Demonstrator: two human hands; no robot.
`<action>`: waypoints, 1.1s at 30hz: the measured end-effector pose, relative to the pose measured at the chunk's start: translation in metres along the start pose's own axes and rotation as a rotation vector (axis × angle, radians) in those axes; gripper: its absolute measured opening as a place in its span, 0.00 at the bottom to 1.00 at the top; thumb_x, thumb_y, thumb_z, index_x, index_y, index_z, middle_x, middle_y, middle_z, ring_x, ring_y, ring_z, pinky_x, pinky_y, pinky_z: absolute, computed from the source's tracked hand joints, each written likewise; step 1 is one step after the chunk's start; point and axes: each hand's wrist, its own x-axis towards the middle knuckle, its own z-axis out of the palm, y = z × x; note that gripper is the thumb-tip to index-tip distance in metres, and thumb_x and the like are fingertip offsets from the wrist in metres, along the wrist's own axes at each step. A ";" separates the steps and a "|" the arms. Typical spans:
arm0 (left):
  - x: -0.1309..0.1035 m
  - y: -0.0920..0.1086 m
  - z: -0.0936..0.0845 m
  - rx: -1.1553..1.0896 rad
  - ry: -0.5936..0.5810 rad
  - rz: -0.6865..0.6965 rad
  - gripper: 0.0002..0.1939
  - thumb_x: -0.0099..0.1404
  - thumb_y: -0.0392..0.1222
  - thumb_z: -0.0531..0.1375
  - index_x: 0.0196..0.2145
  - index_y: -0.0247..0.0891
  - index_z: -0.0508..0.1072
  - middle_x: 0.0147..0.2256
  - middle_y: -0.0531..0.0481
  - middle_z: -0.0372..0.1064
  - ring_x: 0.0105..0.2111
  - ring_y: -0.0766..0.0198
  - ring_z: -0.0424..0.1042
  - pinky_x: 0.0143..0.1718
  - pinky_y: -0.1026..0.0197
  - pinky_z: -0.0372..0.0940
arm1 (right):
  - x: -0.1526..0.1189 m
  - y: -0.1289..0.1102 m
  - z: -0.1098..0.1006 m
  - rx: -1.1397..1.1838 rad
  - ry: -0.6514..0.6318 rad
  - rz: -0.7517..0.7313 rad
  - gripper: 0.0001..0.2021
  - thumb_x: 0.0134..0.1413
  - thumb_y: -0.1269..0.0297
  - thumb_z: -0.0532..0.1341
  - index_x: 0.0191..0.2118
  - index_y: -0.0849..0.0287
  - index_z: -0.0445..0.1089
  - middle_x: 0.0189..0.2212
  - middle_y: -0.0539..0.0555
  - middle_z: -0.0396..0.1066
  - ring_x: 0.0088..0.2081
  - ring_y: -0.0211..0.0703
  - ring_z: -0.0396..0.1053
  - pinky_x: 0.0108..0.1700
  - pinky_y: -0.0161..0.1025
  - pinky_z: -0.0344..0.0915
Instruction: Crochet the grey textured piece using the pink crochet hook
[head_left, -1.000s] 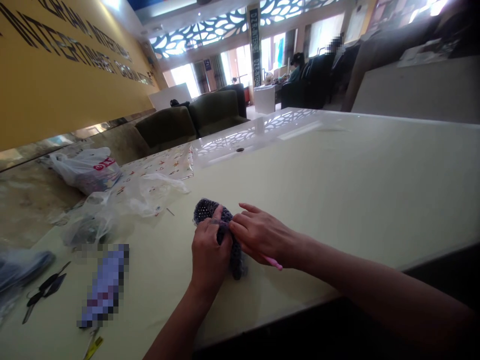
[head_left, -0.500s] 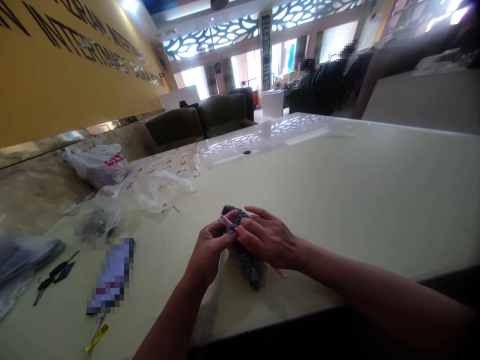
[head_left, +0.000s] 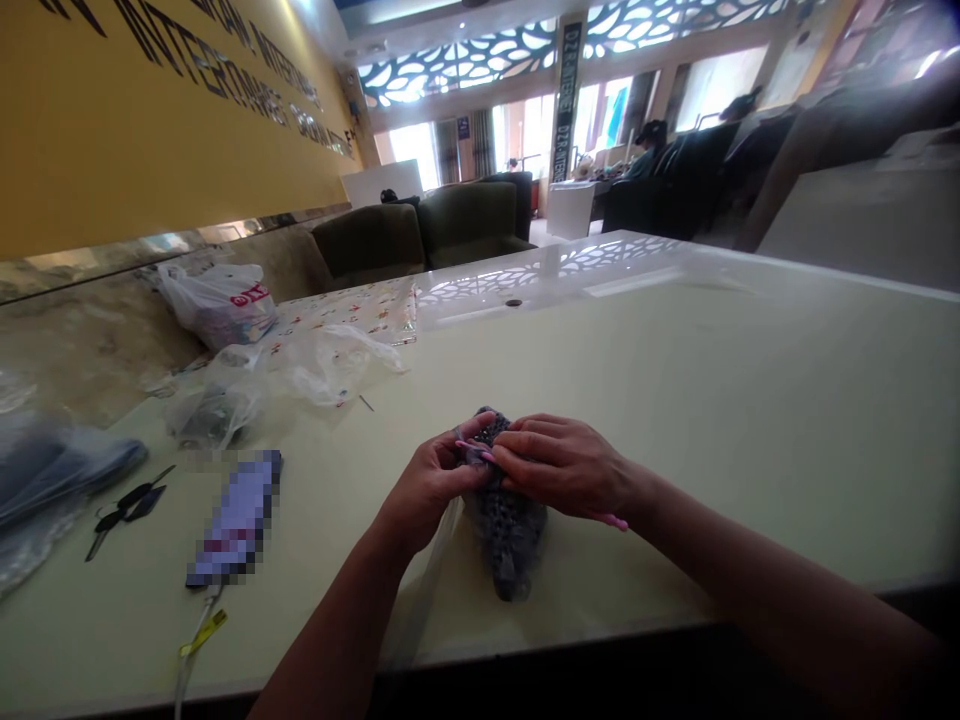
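Observation:
A dark grey crocheted piece (head_left: 508, 535) with an openwork texture hangs between my hands, just above or on the pale table (head_left: 712, 420); I cannot tell which. My left hand (head_left: 439, 470) pinches its upper left edge between thumb and fingers. Closed round a pink crochet hook (head_left: 616, 522), my right hand (head_left: 566, 465) has the hook's tip at the stitches beside the left fingertips. The hook's end sticks out below the right palm. A thin strand of yarn (head_left: 431, 570) runs down from my left hand toward the table's front edge.
On the left lie a pixelated phone-like object (head_left: 238, 520) with a white cable (head_left: 184, 670), keys (head_left: 127, 510) and a bagged blue item (head_left: 67, 470). Crumpled clear plastic bags (head_left: 330, 365) and a filled white bag (head_left: 221, 305) lie farther back. Armchairs (head_left: 367, 240) stand beyond the table.
The view has shifted slightly, so the scene sits farther right. My right hand has turned flatter, the hook's end has swung right, and more of the crocheted piece shows.

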 end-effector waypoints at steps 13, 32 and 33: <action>0.000 0.004 -0.007 0.124 0.187 0.087 0.27 0.52 0.37 0.69 0.52 0.38 0.78 0.48 0.44 0.77 0.46 0.55 0.73 0.52 0.54 0.64 | 0.003 0.000 -0.014 0.180 0.000 0.188 0.06 0.63 0.71 0.59 0.41 0.60 0.73 0.36 0.54 0.73 0.36 0.39 0.70 0.49 0.43 0.70; 0.000 0.004 -0.005 0.687 0.165 0.301 0.19 0.71 0.52 0.54 0.50 0.45 0.79 0.56 0.45 0.72 0.61 0.50 0.64 0.68 0.40 0.38 | 0.006 -0.018 -0.003 0.691 0.205 0.802 0.07 0.63 0.62 0.59 0.36 0.60 0.70 0.25 0.48 0.69 0.25 0.33 0.63 0.26 0.29 0.61; 0.000 0.006 -0.007 0.793 0.240 0.327 0.20 0.73 0.52 0.51 0.50 0.45 0.78 0.56 0.46 0.71 0.61 0.51 0.63 0.68 0.39 0.31 | 0.006 -0.017 -0.005 0.720 0.209 0.819 0.07 0.63 0.62 0.60 0.36 0.60 0.70 0.25 0.47 0.68 0.24 0.32 0.62 0.26 0.29 0.60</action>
